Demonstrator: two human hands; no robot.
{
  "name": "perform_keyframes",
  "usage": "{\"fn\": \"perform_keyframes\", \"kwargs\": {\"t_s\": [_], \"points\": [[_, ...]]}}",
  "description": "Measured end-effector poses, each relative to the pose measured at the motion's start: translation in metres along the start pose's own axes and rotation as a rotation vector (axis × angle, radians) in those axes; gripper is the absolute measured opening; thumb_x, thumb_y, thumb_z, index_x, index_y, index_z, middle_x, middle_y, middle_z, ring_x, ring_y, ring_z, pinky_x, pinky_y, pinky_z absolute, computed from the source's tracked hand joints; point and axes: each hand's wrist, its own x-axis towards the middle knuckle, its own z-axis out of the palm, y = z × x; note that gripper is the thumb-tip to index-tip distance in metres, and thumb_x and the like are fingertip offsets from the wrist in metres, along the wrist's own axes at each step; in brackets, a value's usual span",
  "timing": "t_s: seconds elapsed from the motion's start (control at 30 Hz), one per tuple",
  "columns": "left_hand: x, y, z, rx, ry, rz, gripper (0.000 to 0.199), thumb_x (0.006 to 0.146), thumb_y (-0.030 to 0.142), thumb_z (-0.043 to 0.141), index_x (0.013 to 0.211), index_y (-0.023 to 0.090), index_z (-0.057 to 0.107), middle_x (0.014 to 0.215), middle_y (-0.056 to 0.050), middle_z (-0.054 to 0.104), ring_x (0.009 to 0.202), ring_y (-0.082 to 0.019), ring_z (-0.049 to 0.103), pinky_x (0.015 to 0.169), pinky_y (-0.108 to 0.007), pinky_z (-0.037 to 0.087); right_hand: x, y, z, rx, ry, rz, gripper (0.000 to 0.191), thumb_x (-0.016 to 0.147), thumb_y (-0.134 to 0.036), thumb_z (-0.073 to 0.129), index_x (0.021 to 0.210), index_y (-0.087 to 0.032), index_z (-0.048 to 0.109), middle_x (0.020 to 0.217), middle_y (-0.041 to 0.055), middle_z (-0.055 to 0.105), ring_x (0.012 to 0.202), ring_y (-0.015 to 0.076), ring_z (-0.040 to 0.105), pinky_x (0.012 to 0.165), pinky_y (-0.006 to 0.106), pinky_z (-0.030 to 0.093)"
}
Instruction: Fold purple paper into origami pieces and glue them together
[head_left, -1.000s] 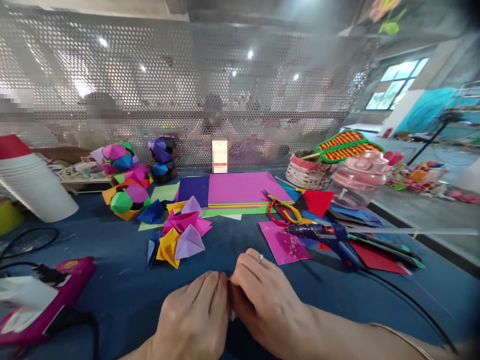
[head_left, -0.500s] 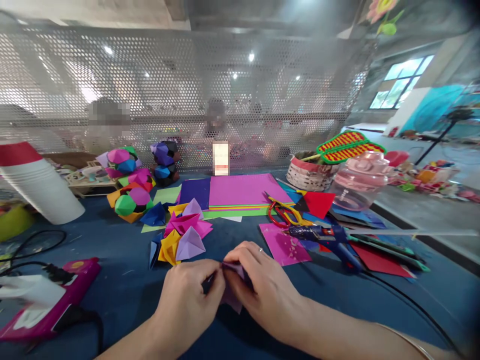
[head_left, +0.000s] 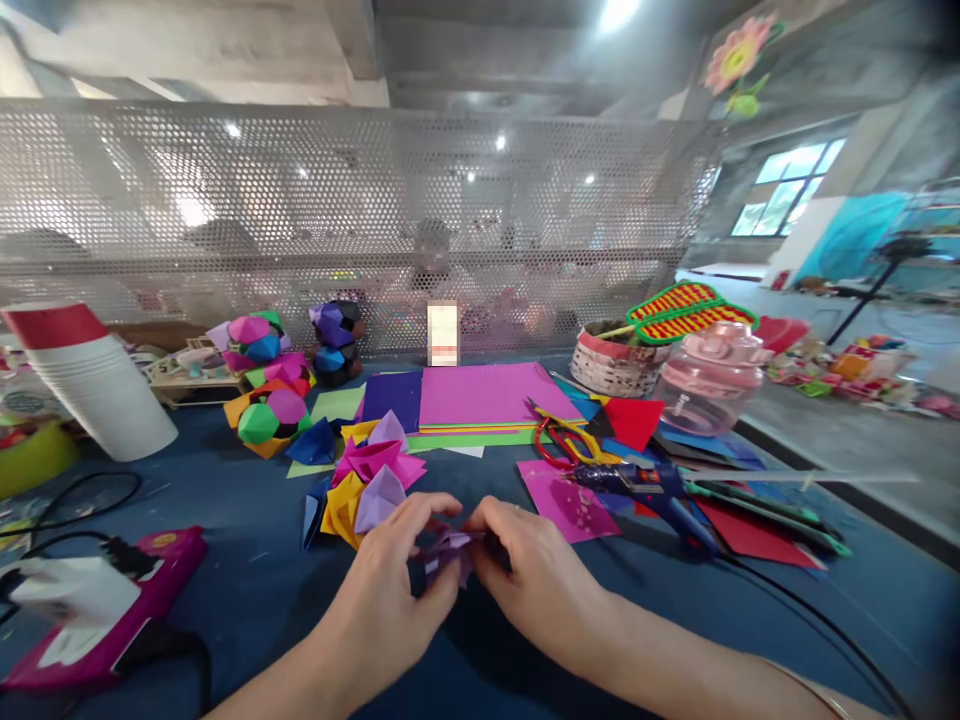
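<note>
Between my two hands is a small piece of folded purple paper [head_left: 448, 545], partly hidden by the fingers. My left hand [head_left: 397, 580] curls round its left side with thumb and forefinger. My right hand [head_left: 536, 580] pinches its right side; the fingertips there are partly covered. Just beyond my left hand lies a group of folded paper pieces: a lilac one [head_left: 379, 498], a yellow one [head_left: 343, 508] and a magenta one [head_left: 375, 460]. A blue glue gun [head_left: 667, 490] lies to the right of my right hand, its nozzle over a magenta paper sheet [head_left: 570, 505].
Red and yellow scissors [head_left: 562, 437] rest by a stack of coloured paper [head_left: 487, 395]. Several finished paper balls [head_left: 271, 415] and a tall stack of white cups [head_left: 112, 390] stand left. A magenta power strip [head_left: 105, 620] is near left. A pink bottle [head_left: 709, 380] stands right.
My left hand has opened its grip somewhat and the purple paper has been turned and raised between the hands. The camera view has tilted up slightly.
</note>
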Motion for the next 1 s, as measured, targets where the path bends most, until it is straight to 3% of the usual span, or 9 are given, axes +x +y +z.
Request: {"fn": "perform_keyframes", "kwargs": {"t_s": [0.1, 0.2, 0.27, 0.4, 0.63, 0.7, 0.83, 1.0], "points": [[0.001, 0.002, -0.002, 0.028, -0.025, 0.039, 0.011, 0.086, 0.020, 0.054, 0.089, 0.022, 0.064, 0.086, -0.001, 0.066, 0.078, -0.014, 0.062, 0.066, -0.023, 0.048, -0.003, -0.003, 0.000, 0.034, 0.000, -0.032, 0.016, 0.081, -0.005, 0.053, 0.087, -0.020, 0.054, 0.079, 0.0001, 0.062, 0.074, 0.0152, 0.059, 0.063, 0.025, 0.040], [0.003, 0.002, -0.005, -0.003, 0.017, 0.002, 0.021, 0.090, 0.029, 0.053, 0.074, 0.018, 0.062, 0.070, -0.001, 0.062, 0.065, -0.013, 0.058, 0.059, -0.023, 0.044, -0.002, -0.006, -0.001, 0.207, 0.017, 0.022, 0.008, 0.088, -0.014, 0.053, 0.093, -0.021, 0.053, 0.076, -0.0021, 0.061, 0.067, 0.0122, 0.058, 0.060, 0.023, 0.042], [0.004, 0.001, -0.005, -0.088, 0.034, -0.079, 0.025, 0.090, 0.034, 0.053, 0.074, 0.017, 0.062, 0.067, -0.001, 0.060, 0.062, -0.013, 0.055, 0.056, -0.023, 0.042, 0.001, -0.008, -0.002, 0.326, 0.027, 0.067, 0.003, 0.092, -0.022, 0.053, 0.094, -0.021, 0.054, 0.078, -0.0019, 0.062, 0.067, 0.0115, 0.058, 0.061, 0.022, 0.044], [0.004, -0.004, -0.003, -0.261, 0.013, -0.196, 0.027, 0.088, 0.040, 0.057, 0.077, 0.016, 0.063, 0.065, 0.000, 0.057, 0.059, -0.012, 0.052, 0.052, -0.021, 0.039, 0.003, -0.010, -0.003, 0.401, 0.037, 0.088, 0.012, 0.095, -0.031, 0.050, 0.093, -0.020, 0.056, 0.080, -0.0005, 0.061, 0.070, 0.0118, 0.056, 0.062, 0.023, 0.044], [0.002, -0.003, -0.001, -0.270, -0.008, -0.208, 0.026, 0.088, 0.041, 0.056, 0.084, 0.017, 0.063, 0.073, -0.003, 0.062, 0.065, -0.014, 0.057, 0.059, -0.023, 0.044, 0.002, -0.007, 0.004, 0.556, -0.063, 0.247, 0.017, 0.096, -0.038, 0.048, 0.092, -0.021, 0.052, 0.072, -0.0014, 0.056, 0.061, 0.0130, 0.056, 0.050, 0.022, 0.043], [0.001, -0.001, 0.000, -0.267, -0.034, -0.203, 0.025, 0.089, 0.041, 0.056, 0.088, 0.018, 0.063, 0.073, -0.002, 0.062, 0.064, -0.014, 0.057, 0.058, -0.023, 0.043, 0.001, -0.004, 0.005, 0.455, -0.025, 0.171, 0.011, 0.095, -0.031, 0.048, 0.089, -0.022, 0.050, 0.073, -0.0015, 0.055, 0.061, 0.0123, 0.055, 0.052, 0.023, 0.043], [-0.003, 0.003, 0.002, -0.282, -0.042, -0.179, 0.023, 0.090, 0.041, 0.055, 0.091, 0.019, 0.062, 0.074, -0.001, 0.060, 0.062, -0.013, 0.056, 0.055, -0.021, 0.042, -0.002, -0.004, 0.001, 0.246, 0.052, -0.117, 0.011, 0.092, -0.013, 0.046, 0.085, -0.021, 0.050, 0.091, 0.0020, 0.057, 0.076, 0.0125, 0.056, 0.066, 0.025, 0.043], [-0.002, 0.002, 0.002, -0.426, -0.042, -0.226, 0.023, 0.089, 0.041, 0.057, 0.086, 0.018, 0.062, 0.074, 0.000, 0.057, 0.062, -0.011, 0.052, 0.057, -0.020, 0.041, -0.002, -0.007, 0.000, 0.309, 0.053, -0.088, 0.009, 0.095, -0.019, 0.048, 0.087, -0.020, 0.052, 0.088, 0.0013, 0.056, 0.075, 0.0119, 0.054, 0.067, 0.024, 0.042]]}}
